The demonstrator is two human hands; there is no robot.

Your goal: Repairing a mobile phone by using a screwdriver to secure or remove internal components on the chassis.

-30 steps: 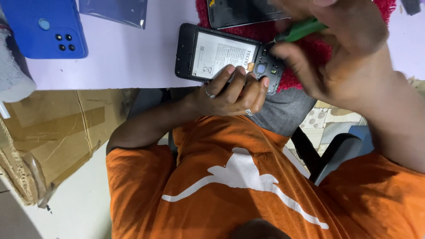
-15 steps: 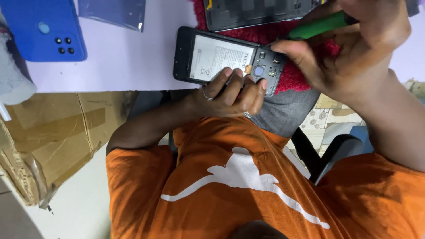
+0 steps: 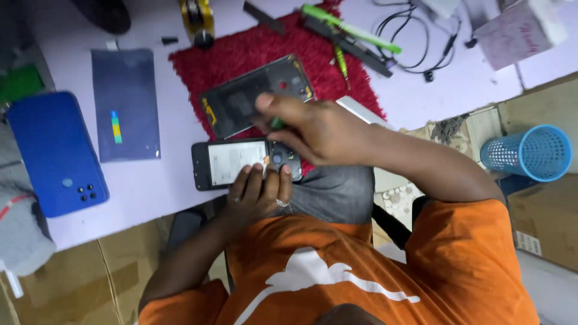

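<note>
An opened black phone point(image 3: 232, 162) with its back off and a white battery showing lies at the near edge of the pale table point(image 3: 156, 192). My left hand point(image 3: 259, 192) grips its near edge, fingers resting by the camera end. My right hand point(image 3: 319, 129) hovers over that same end and holds a green-handled tool point(image 3: 277, 123), mostly hidden under the fingers. Just behind, a black phone frame point(image 3: 241, 102) rests on a red fluffy mat point(image 3: 241, 54).
A blue phone back cover point(image 3: 54, 150) and a dark flat sheet point(image 3: 126, 102) lie to the left. Green tools point(image 3: 349, 27) and black cables point(image 3: 415, 36) are at the back. A blue mesh basket point(image 3: 530, 153) and cardboard boxes point(image 3: 60, 277) stand below the table.
The view has pulled back and shows more of the table. My right hand has come down and left over the phone's camera end. My left hand keeps its hold on the phone.
</note>
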